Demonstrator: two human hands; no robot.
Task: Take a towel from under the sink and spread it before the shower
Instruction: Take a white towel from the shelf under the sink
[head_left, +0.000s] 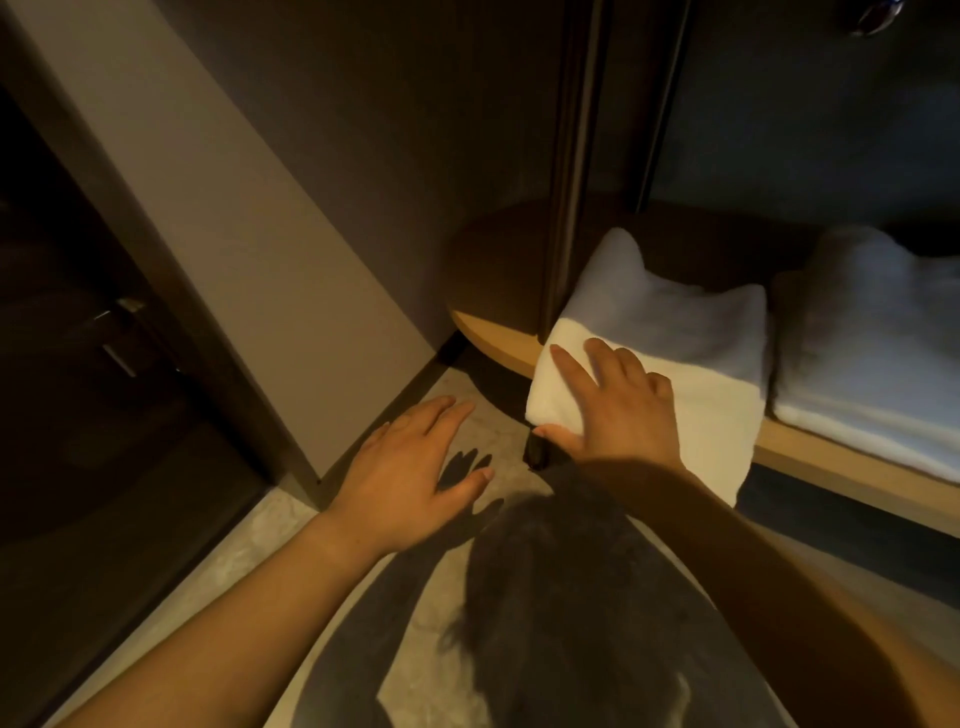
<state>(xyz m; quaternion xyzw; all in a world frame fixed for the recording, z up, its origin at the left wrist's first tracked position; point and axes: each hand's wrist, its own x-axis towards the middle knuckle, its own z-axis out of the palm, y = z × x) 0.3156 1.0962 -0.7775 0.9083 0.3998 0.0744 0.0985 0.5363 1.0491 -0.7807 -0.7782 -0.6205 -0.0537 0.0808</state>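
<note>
A folded white towel (691, 332) lies on a low wooden shelf (498, 338) under the sink, its front part hanging over the shelf's edge. My right hand (613, 405) grips the towel's front left corner, fingers spread on top and thumb under the edge. To the left, my left hand (415, 467) hovers above the pale floor, palm down, fingers apart and holding nothing.
A second folded white towel (872, 353) lies on the same shelf to the right. A dark vertical post (566, 182) rises from the shelf beside the gripped towel. A grey wall panel (234, 249) and a dark door with a metal handle (119, 332) stand at left.
</note>
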